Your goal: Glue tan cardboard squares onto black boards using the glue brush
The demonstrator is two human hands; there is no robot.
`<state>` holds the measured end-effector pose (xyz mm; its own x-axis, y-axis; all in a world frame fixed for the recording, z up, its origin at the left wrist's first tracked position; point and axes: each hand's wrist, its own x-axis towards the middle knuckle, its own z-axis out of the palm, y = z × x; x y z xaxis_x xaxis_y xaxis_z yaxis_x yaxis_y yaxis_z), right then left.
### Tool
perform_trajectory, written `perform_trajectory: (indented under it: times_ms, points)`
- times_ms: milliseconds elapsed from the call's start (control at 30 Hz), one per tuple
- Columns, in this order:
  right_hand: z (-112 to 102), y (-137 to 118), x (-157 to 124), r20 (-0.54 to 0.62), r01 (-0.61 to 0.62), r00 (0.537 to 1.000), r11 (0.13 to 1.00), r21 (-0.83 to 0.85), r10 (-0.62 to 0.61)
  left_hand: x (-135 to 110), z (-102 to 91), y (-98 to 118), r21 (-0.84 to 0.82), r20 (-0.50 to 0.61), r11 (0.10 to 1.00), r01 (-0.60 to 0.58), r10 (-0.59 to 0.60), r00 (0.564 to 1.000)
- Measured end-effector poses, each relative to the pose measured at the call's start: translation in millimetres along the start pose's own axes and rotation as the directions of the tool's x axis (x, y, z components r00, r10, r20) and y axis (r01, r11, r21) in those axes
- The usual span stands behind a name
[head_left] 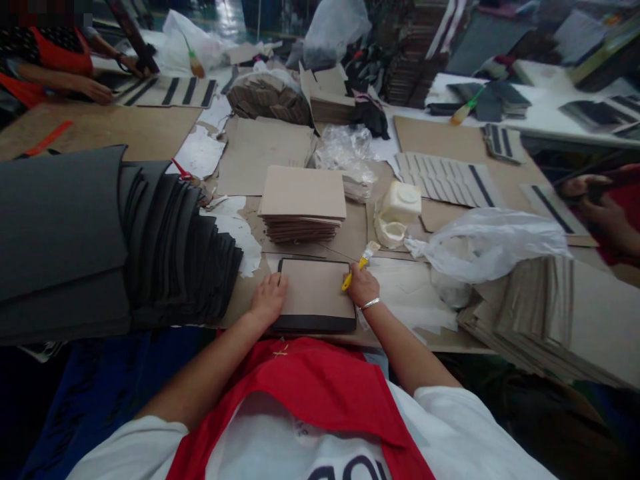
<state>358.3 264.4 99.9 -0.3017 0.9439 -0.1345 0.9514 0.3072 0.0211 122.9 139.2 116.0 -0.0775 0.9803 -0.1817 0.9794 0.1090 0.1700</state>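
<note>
A red apron (320,373) lies nearest, at 6 o'clock from the beige board (315,287), which rests on a dark sheet (315,324) near the front edge of the surface (435,342). The hands are apart, flanking the board: the left hand (270,297) sets its fingers on the 9 o'clock edge, whether pinching cannot be told; the right hand (363,285), at 3 o'clock, grips a yellow brush (361,265), bristles pointing to 1 o'clock. Good practice, as judged: keep the board's edges parallel to the sheet's, press evenly from both sides, and hold the bristles clear of the face. Room is tight at 12 o'clock, where a stack of boards (303,193) stands near, and toward 9–10, beside the dark pile (170,233). Flat white paper (405,293) at 3 o'clock leaves lower, freer passage; a tub (403,203) stands between 1 and 2.
</note>
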Motion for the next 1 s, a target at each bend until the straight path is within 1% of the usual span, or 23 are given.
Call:
perform_trajectory:
  times_ms: [33, 67, 100, 133, 167, 233, 333, 400, 500, 567, 667, 767, 867, 933, 967, 1000]
  points:
    - [-1, 0, 0, -0.007, 0.008, 1.0, 1.0, -0.015, -0.008, 3, 0.4, 6, 0.023, 0.006, 0.989, -0.147, 0.146, 0.989]
    - [-2, 1, 1, -0.014, 0.015, 1.0, 0.999, -0.028, -0.016, 7, 1.2, 13, 0.029, 0.038, 0.963, -0.268, 0.267, 0.963]
    - [-2, 2, 2, -0.023, 0.024, 0.999, 0.999, -0.039, -0.025, 10, 2.1, 19, 0.026, 0.078, 0.936, -0.35, 0.347, 0.934]
    - [-3, 2, 2, -0.031, 0.039, 0.999, 0.998, -0.048, -0.041, 14, 2.8, 24, 0.024, 0.115, 0.919, -0.393, 0.388, 0.915]
    - [-3, 3, 3, -0.039, 0.065, 0.997, 0.996, -0.054, -0.067, 17, 3.1, 30, 0.028, 0.141, 0.916, -0.4, 0.392, 0.909]
    - [-2, 1, 2, -0.055, 0.162, 0.985, 0.986, -0.047, -0.164, 23, 2.7, 38, 0.043, 0.145, 0.936, -0.349, 0.34, 0.929]
    - [7, -12, -1, -0.122, 0.349, 0.932, 0.936, 0.046, -0.341, 29, 1.4, 47, 0.053, 0.064, 0.974, -0.219, 0.216, 0.974]
    - [16, -24, -4, -0.187, 0.401, 0.909, 0.905, 0.144, -0.373, 34, 2.2, 48, 0.043, 0.021, 0.985, -0.164, 0.164, 0.986]
    - [29, -37, -6, -0.229, 0.378, 0.919, 0.885, 0.272, -0.321, 39, 8.3, 42, 0.016, 0.02, 0.989, -0.147, 0.147, 0.989]
    - [35, -39, -5, -0.233, 0.372, 0.922, 0.873, 0.316, -0.309, 40, 15.0, 34, -0.013, 0.007, 0.988, -0.153, 0.153, 0.988]
    - [37, -35, -2, -0.25, 0.374, 0.92, 0.867, 0.329, -0.302, 40, 24.4, 22, -0.071, -0.012, 0.984, -0.166, 0.166, 0.986]
    - [35, -35, 0, -0.247, 0.336, 0.933, 0.883, 0.329, -0.264, 40, 26.6, 19, -0.085, -0.008, 0.982, -0.171, 0.171, 0.985]
    - [22, -36, -3, -0.194, 0.283, 0.955, 0.89, 0.357, -0.226, 38, 21.5, 26, -0.05, 0.01, 0.989, -0.142, 0.142, 0.99]
    - [6, -33, -7, -0.146, 0.203, 0.977, 0.889, 0.41, -0.156, 33, 17.9, 34, -0.008, 0.021, 0.992, -0.125, 0.125, 0.992]
    - [-4, -32, -9, -0.137, 0.16, 0.985, 0.875, 0.457, -0.108, 30, 16.9, 38, 0.007, 0.026, 0.989, -0.147, 0.147, 0.989]
    - [-14, -31, -12, -0.142, 0.125, 0.988, 0.841, 0.526, -0.058, 26, 16.6, 43, 0.015, 0.029, 0.981, -0.191, 0.191, 0.981]
